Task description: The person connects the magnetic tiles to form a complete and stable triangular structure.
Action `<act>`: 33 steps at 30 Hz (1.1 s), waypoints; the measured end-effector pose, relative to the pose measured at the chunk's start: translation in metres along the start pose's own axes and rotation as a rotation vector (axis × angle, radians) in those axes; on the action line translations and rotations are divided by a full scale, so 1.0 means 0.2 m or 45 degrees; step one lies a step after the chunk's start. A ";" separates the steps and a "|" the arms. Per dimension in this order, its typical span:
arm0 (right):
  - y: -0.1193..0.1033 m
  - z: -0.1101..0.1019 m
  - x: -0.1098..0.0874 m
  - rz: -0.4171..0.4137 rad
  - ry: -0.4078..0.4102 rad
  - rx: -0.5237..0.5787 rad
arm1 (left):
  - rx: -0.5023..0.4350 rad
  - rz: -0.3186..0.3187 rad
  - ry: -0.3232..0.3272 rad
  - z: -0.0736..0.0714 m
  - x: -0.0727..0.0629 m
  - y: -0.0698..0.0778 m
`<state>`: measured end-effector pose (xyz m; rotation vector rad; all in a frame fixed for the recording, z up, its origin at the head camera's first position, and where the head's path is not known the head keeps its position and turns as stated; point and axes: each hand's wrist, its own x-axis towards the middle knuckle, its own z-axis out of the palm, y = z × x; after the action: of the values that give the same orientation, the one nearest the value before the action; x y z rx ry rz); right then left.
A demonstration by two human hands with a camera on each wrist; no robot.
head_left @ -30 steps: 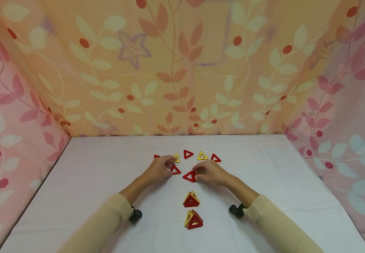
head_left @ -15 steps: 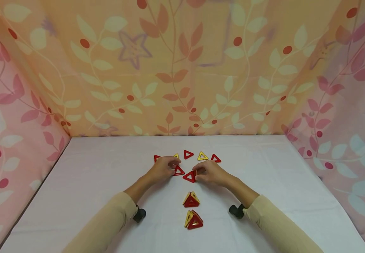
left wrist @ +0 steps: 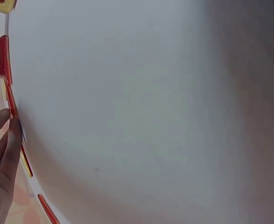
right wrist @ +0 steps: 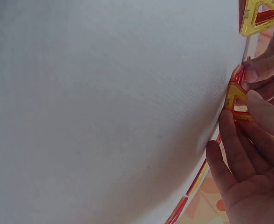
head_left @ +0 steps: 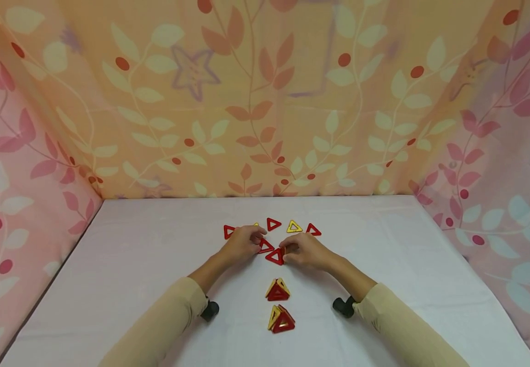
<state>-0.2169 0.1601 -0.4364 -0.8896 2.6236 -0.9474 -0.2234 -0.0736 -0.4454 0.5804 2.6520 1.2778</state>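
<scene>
Pyramids (head_left: 277, 297) stand near right grip (head_left: 308, 250), pinching yellow tile (right wrist: 229, 95), and left grip (head_left: 243, 245), pinching red tile (head_left: 270, 245) and mostly hiding yellow triangle (head_left: 256, 225).

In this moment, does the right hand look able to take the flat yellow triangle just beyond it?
Probably yes: the flat yellow triangle lies close by, uncovered, but the right hand pinches another yellow triangle, which it should perhaps release first.
</scene>
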 end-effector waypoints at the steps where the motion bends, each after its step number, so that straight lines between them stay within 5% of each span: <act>1: 0.00 0.00 0.00 0.005 -0.002 0.000 | 0.002 -0.004 -0.001 0.00 0.00 0.00; 33: 0.00 0.00 0.00 -0.018 -0.004 -0.022 | -0.202 0.004 0.046 0.00 -0.02 0.03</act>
<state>-0.2170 0.1589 -0.4364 -0.9139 2.6303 -0.9277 -0.2178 -0.0719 -0.4421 0.5432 2.5474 1.4957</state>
